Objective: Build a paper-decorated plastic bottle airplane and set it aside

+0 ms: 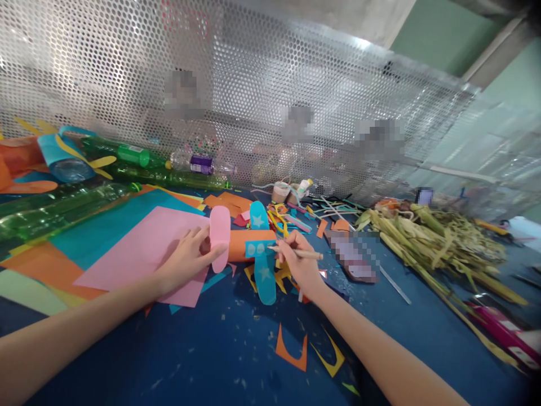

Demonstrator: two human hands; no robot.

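the left forearm slants in from the lower left, and the left hand [190, 254] grips the pink piece [220, 220] at one end of the orange paper model [239, 245], thumb laid across it. the right forearm rises from the lower right; the right hand [298, 262] is closed around a pen [310, 255], its tip at the blue band by the wings [265, 279]. the model lies crosswise between the two hands.

in front of it, the blue tabletop [203, 349] spreads between the forearms, with an orange scrap [291, 352] and a yellow scrap [333, 361] near the right forearm. the left hand rests over a pink sheet [139, 265], its edges overlapping other coloured sheets. bottles [139, 172] and a perforated metal screen [253, 73] bound the far side. a phone [353, 259] lies just beyond the right hand, dried husks [435, 242] farther right.
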